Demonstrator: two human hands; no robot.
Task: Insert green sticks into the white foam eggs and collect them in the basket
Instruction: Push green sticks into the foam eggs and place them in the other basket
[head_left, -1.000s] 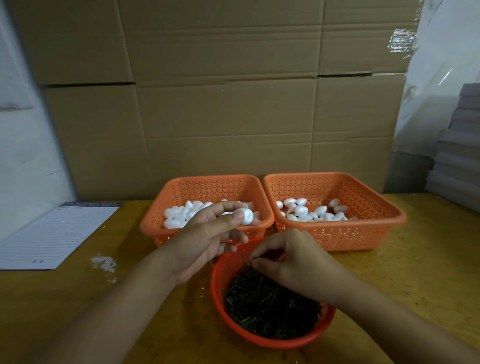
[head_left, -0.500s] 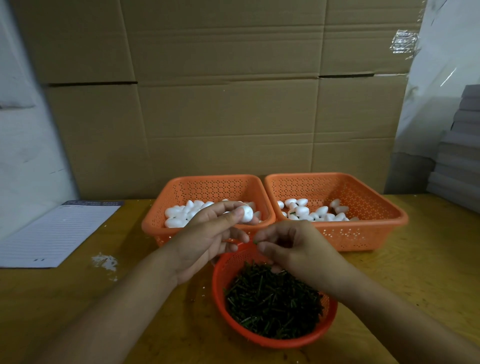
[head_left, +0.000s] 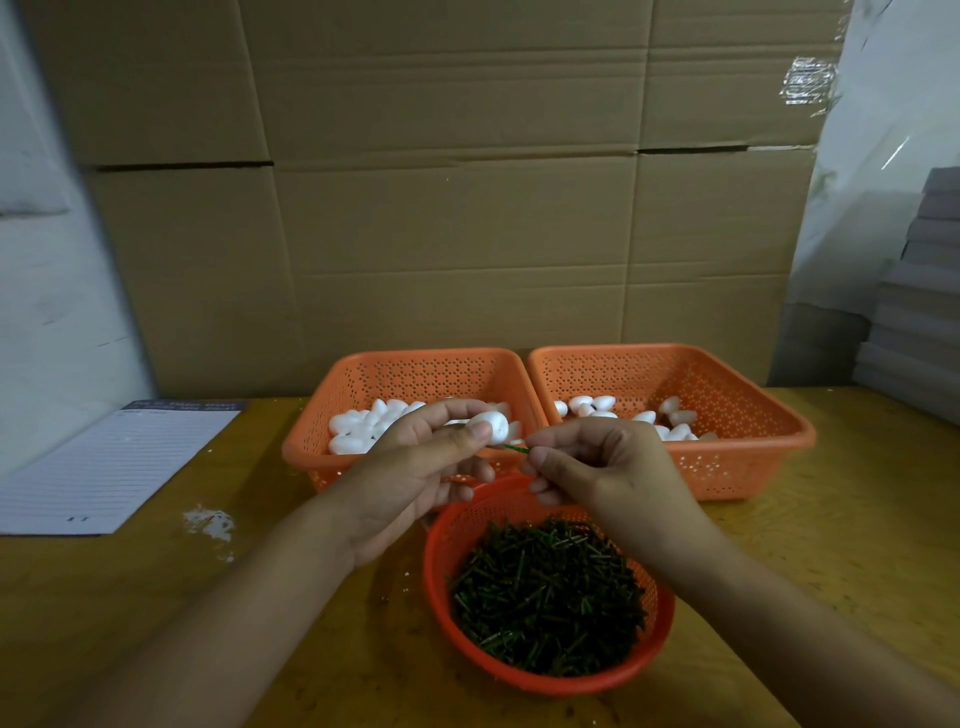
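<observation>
My left hand (head_left: 415, 467) pinches a white foam egg (head_left: 493, 426) between thumb and fingers, above the front edge of the left orange basket (head_left: 311, 447). My right hand (head_left: 597, 467) pinches a short green stick (head_left: 515, 448) whose tip points left, just under the egg. Whether the tip touches the egg is unclear. A round red basket (head_left: 441, 540) full of dark green sticks (head_left: 545, 592) sits below both hands. The right orange basket (head_left: 753, 447) holds several white eggs (head_left: 597, 404).
A lined paper sheet (head_left: 114, 462) lies at the left on the yellow-brown table (head_left: 831, 545). White foam crumbs (head_left: 208, 522) lie near it. Cardboard boxes (head_left: 467, 208) wall off the back. Grey stacked boards (head_left: 924, 312) stand at the right.
My right hand has risen out of the round basket with a green stick and brought it up to the egg. My left hand has stayed nearly still, holding the egg.
</observation>
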